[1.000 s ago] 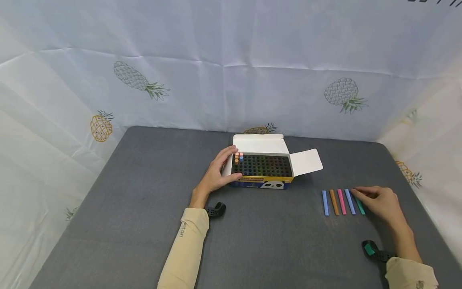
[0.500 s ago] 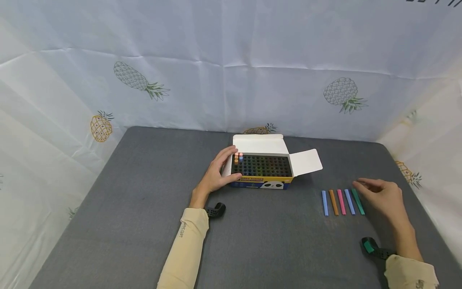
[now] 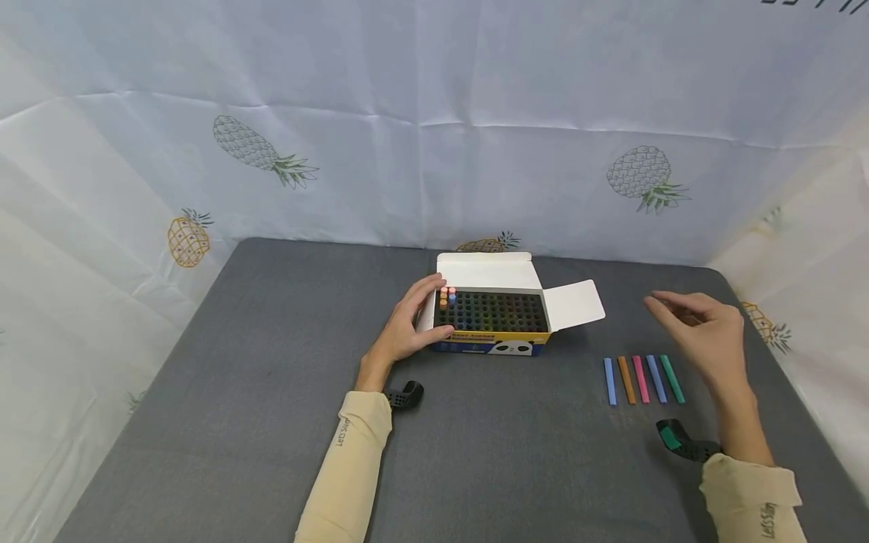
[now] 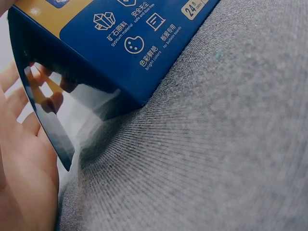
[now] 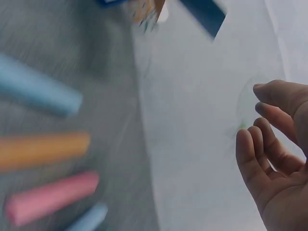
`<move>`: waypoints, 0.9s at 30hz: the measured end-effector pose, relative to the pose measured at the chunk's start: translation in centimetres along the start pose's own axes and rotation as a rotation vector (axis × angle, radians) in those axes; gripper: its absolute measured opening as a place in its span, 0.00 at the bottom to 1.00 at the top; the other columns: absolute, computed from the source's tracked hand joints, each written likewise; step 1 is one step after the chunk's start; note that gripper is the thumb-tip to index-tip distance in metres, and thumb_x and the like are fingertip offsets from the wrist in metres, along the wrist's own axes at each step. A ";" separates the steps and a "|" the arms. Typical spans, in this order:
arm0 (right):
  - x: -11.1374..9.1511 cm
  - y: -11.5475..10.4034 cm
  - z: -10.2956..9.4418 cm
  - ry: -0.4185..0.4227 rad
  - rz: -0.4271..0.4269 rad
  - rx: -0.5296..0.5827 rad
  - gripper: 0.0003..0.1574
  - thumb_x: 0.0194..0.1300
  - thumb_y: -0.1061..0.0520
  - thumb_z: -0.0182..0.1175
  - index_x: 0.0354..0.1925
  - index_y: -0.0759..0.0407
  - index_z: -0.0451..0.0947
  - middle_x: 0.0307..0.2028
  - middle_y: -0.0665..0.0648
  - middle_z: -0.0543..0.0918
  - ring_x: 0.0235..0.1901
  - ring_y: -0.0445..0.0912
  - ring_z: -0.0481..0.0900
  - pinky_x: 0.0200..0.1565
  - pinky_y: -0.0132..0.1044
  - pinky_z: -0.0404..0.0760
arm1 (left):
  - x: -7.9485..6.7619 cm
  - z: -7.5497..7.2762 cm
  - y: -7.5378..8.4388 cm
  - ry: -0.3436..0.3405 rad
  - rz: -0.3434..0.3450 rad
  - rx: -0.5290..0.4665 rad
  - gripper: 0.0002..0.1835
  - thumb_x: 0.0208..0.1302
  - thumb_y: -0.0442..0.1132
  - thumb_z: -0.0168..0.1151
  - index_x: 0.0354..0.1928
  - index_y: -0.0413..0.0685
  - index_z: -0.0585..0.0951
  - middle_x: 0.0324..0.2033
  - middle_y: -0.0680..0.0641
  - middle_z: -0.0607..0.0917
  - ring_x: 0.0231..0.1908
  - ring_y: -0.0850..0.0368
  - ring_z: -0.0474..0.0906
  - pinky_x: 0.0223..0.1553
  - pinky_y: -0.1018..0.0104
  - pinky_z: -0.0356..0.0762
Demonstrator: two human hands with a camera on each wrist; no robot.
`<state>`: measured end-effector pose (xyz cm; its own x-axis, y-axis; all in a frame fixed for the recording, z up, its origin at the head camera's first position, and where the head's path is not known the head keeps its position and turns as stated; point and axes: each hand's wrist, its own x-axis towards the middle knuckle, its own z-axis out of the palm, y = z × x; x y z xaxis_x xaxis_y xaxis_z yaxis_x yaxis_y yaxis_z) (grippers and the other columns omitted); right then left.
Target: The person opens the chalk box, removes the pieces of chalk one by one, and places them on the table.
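The open chalk box [image 3: 494, 339], blue and yellow with a panda on its front, holds a black tray of holes. A few chalk sticks [image 3: 444, 297], pink, orange and blue, stand in its left end. My left hand [image 3: 402, 332] grips that end, thumb at the front and fingers toward the back. In the left wrist view, its fingers lie behind a side flap [image 4: 45, 115]. My right hand [image 3: 709, 339] is raised, loosely curled with nothing in it. Below it lies a row of chalks: blue [image 3: 610, 381], orange [image 3: 627, 380], pink [image 3: 641, 379], blue [image 3: 656, 378] and green [image 3: 673, 378].
A grey cloth [image 3: 509, 452] covers the table. The box's white lid [image 3: 489, 270] stands up at the back, and a white flap [image 3: 575, 305] sticks out to the right. Behind the table hangs a white curtain [image 3: 434, 181] printed with pineapples.
My right hand has let go of the green chalk, leaving it in the row, and has risen away toward the back of the table. My left hand stays on the box.
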<state>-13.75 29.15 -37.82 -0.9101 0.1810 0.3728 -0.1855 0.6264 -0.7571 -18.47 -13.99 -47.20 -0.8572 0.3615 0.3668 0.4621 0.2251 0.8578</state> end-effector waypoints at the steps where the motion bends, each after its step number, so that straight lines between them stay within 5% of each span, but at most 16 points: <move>1: 0.2 -0.6 0.4 0.003 -0.017 0.020 0.16 0.64 0.63 0.70 0.48 0.71 0.87 0.29 0.26 0.81 0.30 0.25 0.78 0.39 0.11 0.75 | 0.0 0.0 0.0 0.001 -0.001 0.001 0.46 0.62 0.67 0.67 0.76 0.52 0.68 0.79 0.46 0.61 0.78 0.44 0.58 0.75 0.37 0.62; 5: 0.8 -3.1 2.2 -0.021 -0.084 0.066 0.15 0.62 0.65 0.71 0.48 0.71 0.87 0.31 0.28 0.81 0.32 0.25 0.79 0.41 0.12 0.76 | -0.1 0.0 -0.1 0.000 -0.002 0.002 0.45 0.62 0.65 0.68 0.76 0.53 0.68 0.79 0.46 0.61 0.78 0.44 0.58 0.75 0.37 0.61; 11: 1.0 -6.1 5.2 -0.090 -0.200 0.083 0.14 0.63 0.65 0.71 0.48 0.68 0.88 0.33 0.30 0.79 0.34 0.25 0.79 0.41 0.12 0.77 | 0.0 -0.1 -0.1 -0.008 0.003 -0.008 0.41 0.62 0.46 0.73 0.75 0.48 0.68 0.78 0.43 0.61 0.78 0.42 0.58 0.75 0.37 0.61; 20: 0.8 -8.8 10.2 -0.206 -0.265 0.153 0.12 0.63 0.65 0.71 0.46 0.67 0.89 0.35 0.63 0.85 0.33 0.27 0.78 0.41 0.15 0.80 | 0.1 -0.1 0.1 -0.008 0.007 0.003 0.50 0.60 0.72 0.64 0.76 0.48 0.67 0.79 0.44 0.60 0.79 0.43 0.57 0.76 0.39 0.60; 27: 0.4 -10.5 14.8 -0.334 -0.318 0.203 0.13 0.63 0.63 0.71 0.46 0.68 0.89 0.32 0.63 0.84 0.30 0.39 0.84 0.36 0.23 0.83 | 0.1 -0.2 0.1 -0.006 0.008 0.001 0.50 0.60 0.73 0.64 0.76 0.49 0.67 0.79 0.44 0.60 0.79 0.43 0.57 0.76 0.39 0.60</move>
<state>-17.64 11.43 -37.59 -0.8596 -0.2678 0.4351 -0.5109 0.4452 -0.7353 -18.54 -14.08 -47.01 -0.8521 0.3690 0.3712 0.4689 0.2232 0.8546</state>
